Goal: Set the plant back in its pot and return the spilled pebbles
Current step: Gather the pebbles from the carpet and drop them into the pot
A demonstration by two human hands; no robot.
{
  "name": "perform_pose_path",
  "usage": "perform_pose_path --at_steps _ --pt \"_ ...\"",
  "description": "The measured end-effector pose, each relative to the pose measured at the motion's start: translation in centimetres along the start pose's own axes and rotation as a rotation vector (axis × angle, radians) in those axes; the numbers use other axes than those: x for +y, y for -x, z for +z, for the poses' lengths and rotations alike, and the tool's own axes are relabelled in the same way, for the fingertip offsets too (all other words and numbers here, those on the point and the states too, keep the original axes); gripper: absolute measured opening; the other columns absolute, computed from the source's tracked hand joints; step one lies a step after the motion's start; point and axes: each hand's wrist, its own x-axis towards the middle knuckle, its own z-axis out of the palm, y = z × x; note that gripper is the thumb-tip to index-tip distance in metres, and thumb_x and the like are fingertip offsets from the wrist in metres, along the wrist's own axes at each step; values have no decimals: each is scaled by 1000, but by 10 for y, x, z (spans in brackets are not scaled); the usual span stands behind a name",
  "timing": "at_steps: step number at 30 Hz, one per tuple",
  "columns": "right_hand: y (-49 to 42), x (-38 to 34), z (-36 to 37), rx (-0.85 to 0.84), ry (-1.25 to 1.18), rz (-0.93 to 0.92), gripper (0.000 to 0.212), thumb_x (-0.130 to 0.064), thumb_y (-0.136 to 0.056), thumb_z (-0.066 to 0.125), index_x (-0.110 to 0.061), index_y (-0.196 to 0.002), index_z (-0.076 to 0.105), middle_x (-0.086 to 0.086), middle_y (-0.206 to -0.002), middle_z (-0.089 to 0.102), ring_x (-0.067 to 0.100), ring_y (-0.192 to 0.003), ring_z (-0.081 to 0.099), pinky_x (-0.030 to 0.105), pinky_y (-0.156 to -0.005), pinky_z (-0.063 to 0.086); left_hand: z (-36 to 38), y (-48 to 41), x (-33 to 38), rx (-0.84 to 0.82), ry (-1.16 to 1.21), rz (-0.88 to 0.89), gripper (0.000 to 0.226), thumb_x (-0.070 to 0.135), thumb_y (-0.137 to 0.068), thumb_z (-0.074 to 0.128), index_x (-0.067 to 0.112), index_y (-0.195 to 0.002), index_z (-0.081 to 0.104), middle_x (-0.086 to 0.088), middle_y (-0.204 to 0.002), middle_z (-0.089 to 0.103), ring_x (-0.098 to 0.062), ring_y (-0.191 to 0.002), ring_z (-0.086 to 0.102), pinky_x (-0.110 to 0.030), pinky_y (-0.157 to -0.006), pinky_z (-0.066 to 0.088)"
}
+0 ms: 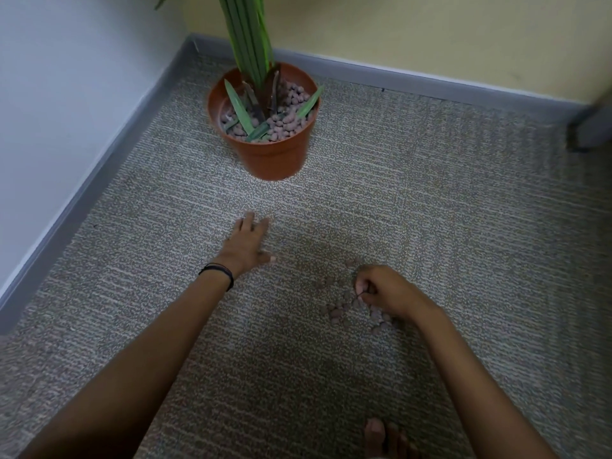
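A terracotta plastic pot (265, 154) stands upright on the carpet near the corner. The green plant (248, 38) rises from it, and brownish pebbles (284, 122) fill the pot around its stem. Several spilled pebbles (341, 311) lie scattered on the carpet well in front of the pot. My right hand (384, 294) rests among them, fingers curled and pinched on some pebbles. My left hand (246, 243) lies flat on the carpet to the left, fingers spread, holding nothing; a dark band circles its wrist.
Grey baseboard (99, 173) runs along the white wall on the left and the yellow wall behind the pot. A dark object (586, 130) stands at the far right. My bare toes (384, 438) show at the bottom edge.
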Motion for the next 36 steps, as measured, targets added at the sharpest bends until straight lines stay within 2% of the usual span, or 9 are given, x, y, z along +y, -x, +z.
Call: perform_pose_path --at_steps 5,9,14,17,20,23,28,34,36 --pt "-17 -26 -28 91 -305 32 24 0 -77 65 -22 -68 62 -2 -69 63 9 -64 58 25 -64 46 3 -2 -5 -9 -34 20 90 41 -86 63 21 -151 4 -12 -158 -13 -35 -146 -8 -56 -116 16" --pt "-46 -66 -70 222 -606 73 12 -5 -83 62 -16 -78 65 -1 -69 65 11 -61 59 26 -64 52 0 -4 -7 -49 -47 18 90 41 -86 63 23 -150 2 -12 -158 -15 -34 -145 -10 -56 -116 17" --pt "-95 -113 -121 454 -728 33 16 0 -84 58 -14 -76 62 2 -74 63 13 -65 58 24 -64 54 0 -5 -7 -88 -56 12 91 40 -87 62 24 -150 -1 -10 -157 -19 -35 -145 -13 -57 -115 18" --pt "-120 -130 -142 533 -794 23 11 -1 -87 55 -7 -93 63 5 -86 64 13 -75 61 23 -69 55 0 -5 -8 -87 -32 18 91 38 -87 62 25 -150 -2 -9 -157 -20 -34 -145 -14 -58 -116 16" --pt "-132 -137 -152 515 -845 42 26 -4 -89 54 -7 -114 59 7 -113 64 15 -98 63 23 -77 56 2 -6 -9 -73 -30 24 91 38 -87 62 25 -150 -2 -9 -157 -19 -34 -145 -14 -58 -115 17" --pt "-125 -137 -152 459 -809 16 28 -4 -90 52 -13 -115 60 4 -121 62 16 -106 60 24 -81 55 2 -5 -9 -67 -38 18 91 38 -87 62 25 -150 -1 -9 -157 -18 -34 -145 -13 -58 -115 17" --pt "-93 -106 -126 443 -698 55 22 -5 -90 53 -10 -108 63 -1 -105 63 12 -96 60 23 -78 53 1 -3 -6 -56 -33 9 89 35 -87 63 23 -151 3 -11 -158 -15 -35 -145 -11 -58 -115 19" --pt "-64 -37 -58 291 -327 149 25 -3 -86 57 -7 -110 64 9 -115 65 20 -108 59 24 -95 41 0 10 7 88 -111 35 76 29 -86 65 18 -147 21 -14 -157 9 -35 -144 11 -50 -114 21" --pt "-54 -22 -38 194 -208 153 32 -6 -83 61 -8 -114 62 12 -119 61 24 -110 57 29 -97 42 3 15 12 153 -160 158 65 16 -89 61 18 -145 28 -12 -155 20 -31 -142 20 -44 -115 22"
